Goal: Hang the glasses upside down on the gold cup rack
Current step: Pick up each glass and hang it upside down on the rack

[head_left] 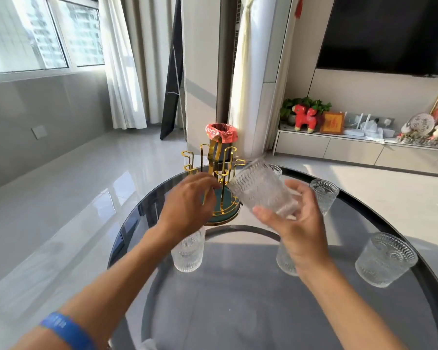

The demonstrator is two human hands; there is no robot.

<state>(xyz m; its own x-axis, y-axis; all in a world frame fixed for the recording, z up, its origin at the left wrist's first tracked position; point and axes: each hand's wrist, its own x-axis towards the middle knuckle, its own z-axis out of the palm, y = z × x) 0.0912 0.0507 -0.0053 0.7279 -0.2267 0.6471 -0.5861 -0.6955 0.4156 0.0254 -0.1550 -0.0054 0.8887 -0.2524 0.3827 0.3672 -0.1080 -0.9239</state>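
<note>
Over glass table (238, 286), right hand (296, 223) fingers (262, 213) grip tilted glass (261, 188)

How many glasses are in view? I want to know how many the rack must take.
6. One tilted in the right hand; five on the table: front left, behind the right wrist, front right, far right, behind the held glass. None hangs yet.

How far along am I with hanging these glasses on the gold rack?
Nothing hangs on the gold rack yet; its visible hooks are bare. In hand: your right hand holds one tilted glass beside the rack, while your left hand reaches to it. Left: at least five glasses standing on the table, one at the right.
</note>
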